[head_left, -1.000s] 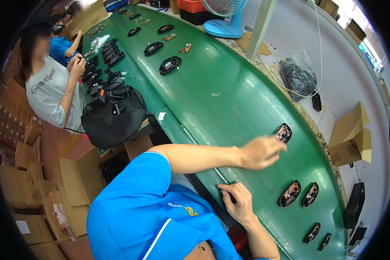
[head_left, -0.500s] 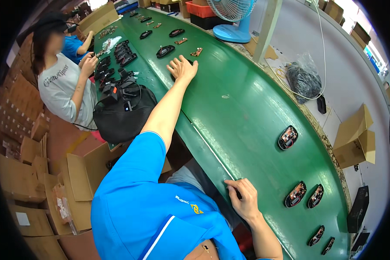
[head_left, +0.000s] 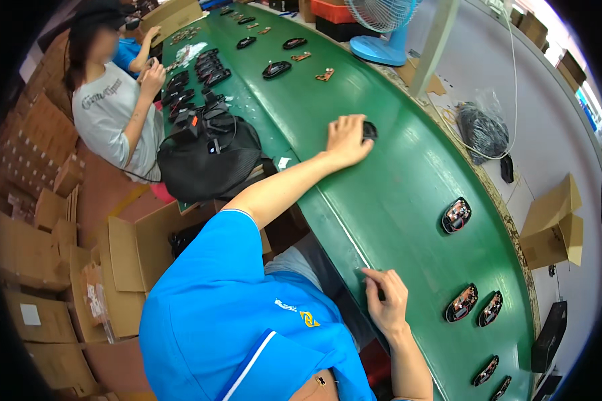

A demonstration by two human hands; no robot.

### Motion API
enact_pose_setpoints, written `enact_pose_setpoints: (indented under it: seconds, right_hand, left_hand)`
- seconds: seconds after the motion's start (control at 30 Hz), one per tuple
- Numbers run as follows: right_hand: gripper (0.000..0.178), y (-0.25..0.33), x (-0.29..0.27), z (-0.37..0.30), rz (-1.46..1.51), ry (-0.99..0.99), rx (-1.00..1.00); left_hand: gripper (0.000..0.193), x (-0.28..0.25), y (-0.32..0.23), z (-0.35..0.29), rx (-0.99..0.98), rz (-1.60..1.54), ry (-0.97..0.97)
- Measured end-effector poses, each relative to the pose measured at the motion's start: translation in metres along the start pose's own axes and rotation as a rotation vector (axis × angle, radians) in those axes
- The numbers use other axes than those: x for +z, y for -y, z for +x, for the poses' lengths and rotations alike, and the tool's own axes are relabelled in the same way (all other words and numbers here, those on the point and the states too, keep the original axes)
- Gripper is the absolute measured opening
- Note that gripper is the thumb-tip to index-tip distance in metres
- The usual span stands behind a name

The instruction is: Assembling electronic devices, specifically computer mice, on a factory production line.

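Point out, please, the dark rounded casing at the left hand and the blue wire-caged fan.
Dark rounded casing [head_left: 369, 131]: head view, its uncovered part.
Blue wire-caged fan [head_left: 379, 51]: head view, its base.

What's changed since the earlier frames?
The left hand moved off from beside an open casing, reached leftward up the green table and appears to have taken hold of a black casing, now shifted rightward from its old spot. The right hand stays by the table's near edge; the five open casings at right stay put.
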State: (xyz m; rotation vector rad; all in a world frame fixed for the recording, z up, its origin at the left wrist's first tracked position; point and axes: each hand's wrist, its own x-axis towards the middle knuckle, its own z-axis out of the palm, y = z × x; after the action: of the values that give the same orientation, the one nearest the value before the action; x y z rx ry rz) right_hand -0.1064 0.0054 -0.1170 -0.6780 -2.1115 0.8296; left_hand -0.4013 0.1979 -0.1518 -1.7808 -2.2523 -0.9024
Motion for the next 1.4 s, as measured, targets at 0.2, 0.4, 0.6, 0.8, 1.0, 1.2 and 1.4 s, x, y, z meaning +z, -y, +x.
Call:
enact_pose_setpoints:
  seconds: [0.2, 0.4, 0.6, 0.8, 1.0, 1.2, 1.4]
  right_hand:
    - [0.03, -0.002, -0.009, -0.001, 0.027, -0.319, 0.062]
    - [0.024, -0.038, -0.041, 0.012, -0.258, -0.589, 0.11]
    - [0.013, -0.048, -0.052, 0.01, -0.315, -0.454, 0.231]
    - [0.01, -0.055, -0.052, 0.012, -0.351, -0.29, 0.338]
    - [0.01, -0.049, -0.05, 0.023, -0.316, -0.186, 0.366]
    - [0.011, -0.036, -0.045, 0.031, -0.43, -0.162, 0.408]
    - [0.007, -0.035, -0.043, 0.027, -0.562, -0.208, 0.332]
  left_hand:
    - [0.065, -0.024, -0.067, -0.071, 0.408, -0.298, 0.198]
    - [0.08, -0.044, -0.106, -0.125, 0.681, -0.576, 0.458]
    - [0.088, -0.071, -0.118, -0.135, 0.61, -0.886, 0.764]
    - [0.078, -0.056, -0.079, -0.071, 0.344, -0.941, 0.544]
    - [0.058, -0.049, 0.015, 0.065, -0.153, -0.823, 0.04]
    - [0.062, -0.002, 0.202, 0.155, -0.511, -0.214, -0.283]
    - [0.057, 0.006, 0.204, 0.179, -0.454, -0.009, -0.264]
